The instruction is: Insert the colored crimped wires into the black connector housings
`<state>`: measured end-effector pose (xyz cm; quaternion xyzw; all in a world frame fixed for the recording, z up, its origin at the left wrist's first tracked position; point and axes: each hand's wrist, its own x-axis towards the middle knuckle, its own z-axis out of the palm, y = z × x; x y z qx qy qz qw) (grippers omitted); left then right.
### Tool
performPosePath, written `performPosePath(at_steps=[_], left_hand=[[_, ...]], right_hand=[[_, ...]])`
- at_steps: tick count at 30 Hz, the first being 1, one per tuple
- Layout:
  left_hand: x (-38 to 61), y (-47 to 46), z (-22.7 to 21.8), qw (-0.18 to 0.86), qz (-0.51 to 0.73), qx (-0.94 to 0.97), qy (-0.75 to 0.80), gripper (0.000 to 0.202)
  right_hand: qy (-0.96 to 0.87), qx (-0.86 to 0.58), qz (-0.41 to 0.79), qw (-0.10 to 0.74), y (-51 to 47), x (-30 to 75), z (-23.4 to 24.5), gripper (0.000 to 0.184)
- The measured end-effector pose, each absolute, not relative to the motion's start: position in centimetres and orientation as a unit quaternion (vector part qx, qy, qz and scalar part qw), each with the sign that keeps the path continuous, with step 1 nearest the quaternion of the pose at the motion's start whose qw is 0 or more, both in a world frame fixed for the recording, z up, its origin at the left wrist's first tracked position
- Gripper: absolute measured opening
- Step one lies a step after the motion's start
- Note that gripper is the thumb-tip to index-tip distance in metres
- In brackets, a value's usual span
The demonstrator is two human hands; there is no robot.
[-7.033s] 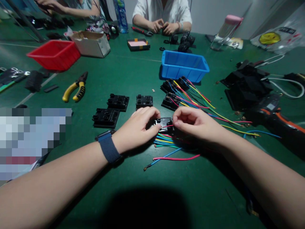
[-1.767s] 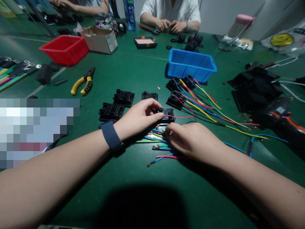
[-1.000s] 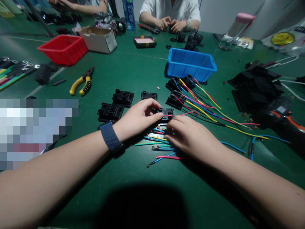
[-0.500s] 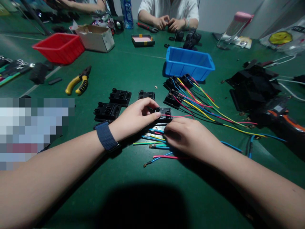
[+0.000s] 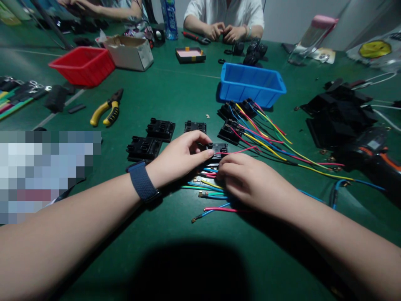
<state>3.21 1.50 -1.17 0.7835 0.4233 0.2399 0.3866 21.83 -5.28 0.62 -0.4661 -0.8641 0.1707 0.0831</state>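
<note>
My left hand [image 5: 188,154] grips a small black plastic socket part [image 5: 220,147] by its left side, thumb in front. A thin red wire [image 5: 242,150] runs to the right from this part. Close by on the right, my right hand [image 5: 247,175] is closed, its fingertips at the part's lower edge; what they pinch is hidden. Beneath that hand lie loose cut wires [image 5: 206,184], blue, red, yellow and green, some with metal terminals. Similar black parts [image 5: 143,147] sit left of my left hand, and another [image 5: 194,126] sits just behind it.
Wired black parts [image 5: 231,130] trail coloured leads to the right. Behind them stands a blue bin [image 5: 250,88]. Yellow-handled pliers [image 5: 108,110], a red bin [image 5: 83,69] and a carton [image 5: 133,52] are at left. A black-and-orange tool [image 5: 372,154] lies right. People sit across the table.
My right hand's fingers have lifted slightly from the loose wires towards the socket part, so more wire ends show. My left hand keeps its hold. The whole view has shifted slightly.
</note>
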Motion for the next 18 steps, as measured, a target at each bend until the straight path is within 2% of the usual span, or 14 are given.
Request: performPosePath(at_steps=[14, 18], left_hand=[[3.30, 1.49, -1.10, 0.376, 0.245, 0.788, 0.422, 0.026], [3.35, 1.52, -1.17, 0.374, 0.246, 0.785, 0.428, 0.027]], right_hand=[[-0.866, -0.476, 0.118, 0.096, -5.07, 21.45, 0.36, 0.016], [-0.867, -0.468, 0.087, 0.148, -5.37, 21.54, 0.90, 0.014]])
